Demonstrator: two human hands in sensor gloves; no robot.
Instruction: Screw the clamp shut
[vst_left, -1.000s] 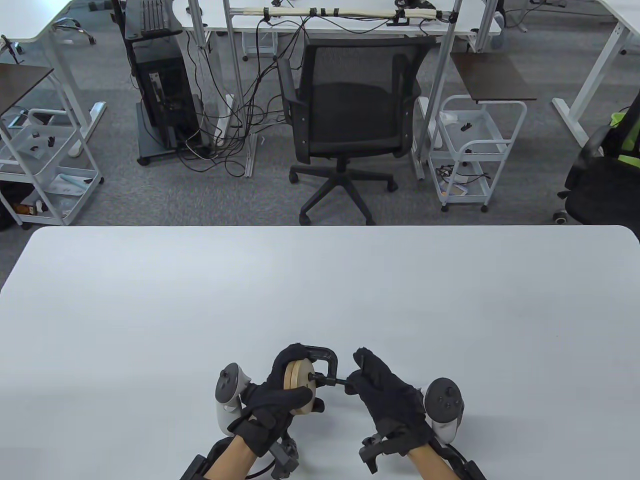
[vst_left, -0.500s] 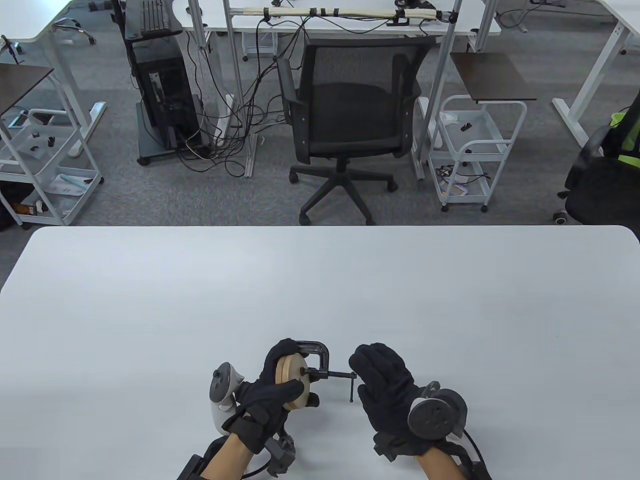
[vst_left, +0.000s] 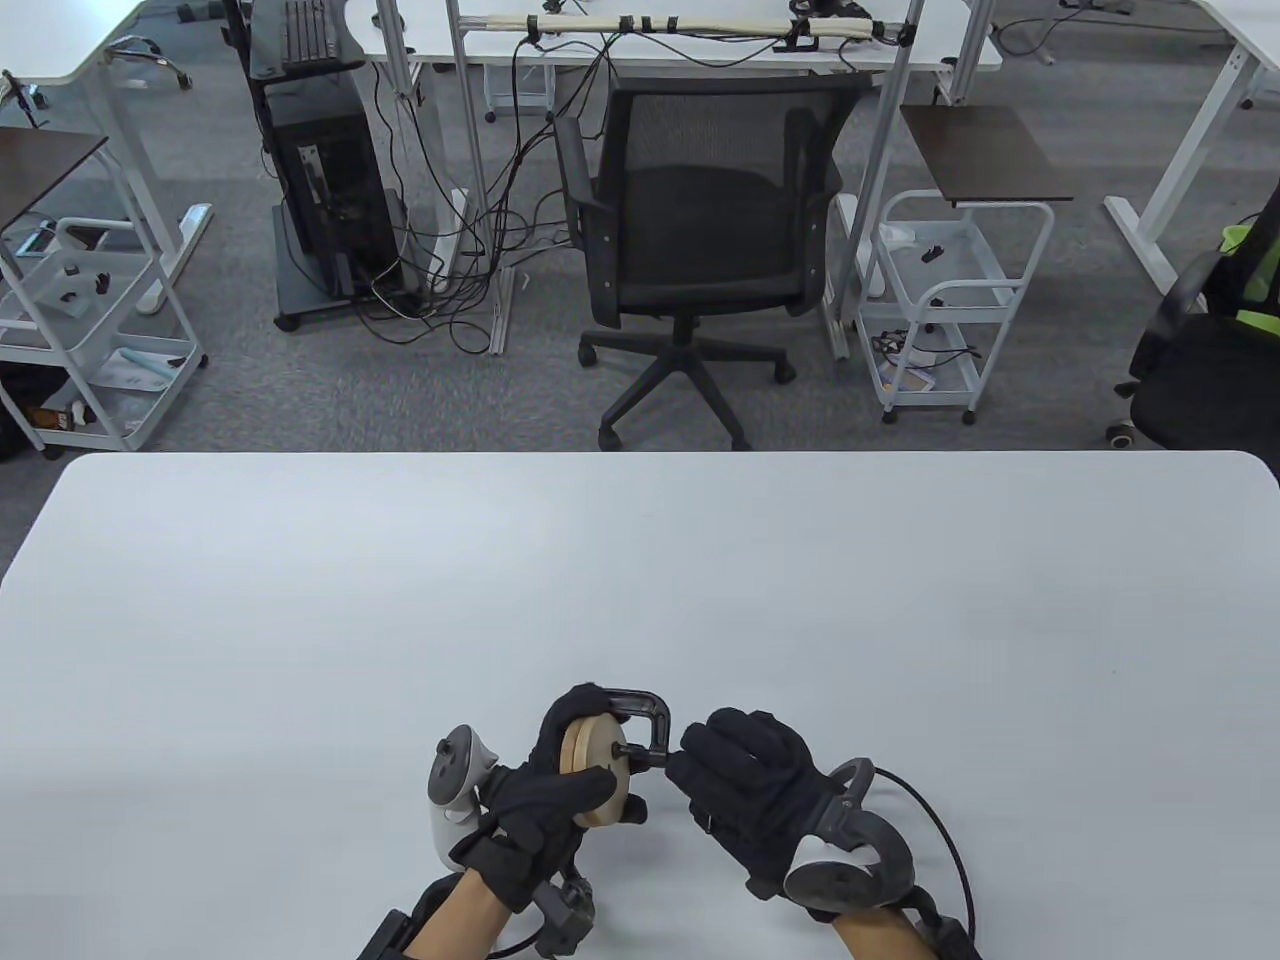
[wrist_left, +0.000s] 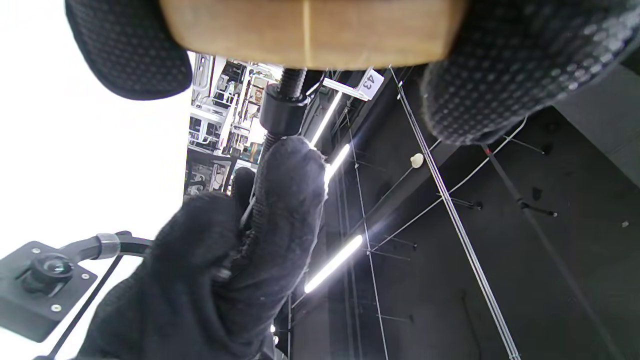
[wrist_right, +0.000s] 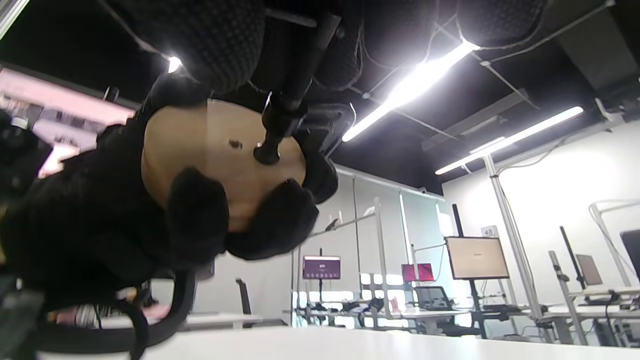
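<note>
We see the black C-clamp (vst_left: 640, 715) near the table's (vst_left: 300, 620) front edge, its screw (wrist_right: 295, 95) pressing on stacked wooden discs (vst_left: 597, 755). The left hand (vst_left: 545, 800) grips the discs, fingers wrapped round their rim. The right hand (vst_left: 750, 790) has its fingers closed on the screw's handle end, which they hide.

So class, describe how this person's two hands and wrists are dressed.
Both the left hand and right hand wear black dotted-texture gloves. A white and grey tracker sits behind each; a black cable loops off the right one. Forearms are bare.
</note>
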